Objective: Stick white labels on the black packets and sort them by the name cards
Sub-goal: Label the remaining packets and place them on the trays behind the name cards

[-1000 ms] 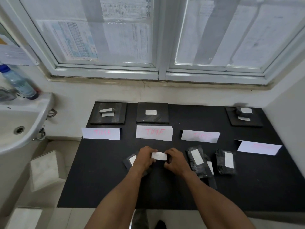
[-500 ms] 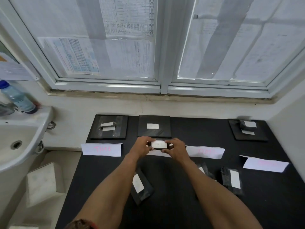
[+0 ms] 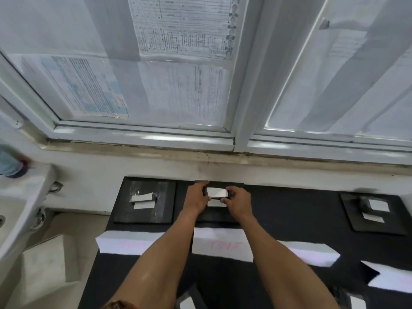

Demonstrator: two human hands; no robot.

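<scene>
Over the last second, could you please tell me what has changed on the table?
The left hand and right hand carried the labelled packet forward past the middle name card to over the middle tray. Both still grip its ends. The left tray and right tray with their packets stayed put.

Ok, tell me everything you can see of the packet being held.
The packet is flat and black; a white label covers most of its top, black showing only at both ends. The left hand and right hand pinch those ends, holding it level over the middle tray, above a second label lying there.
</scene>
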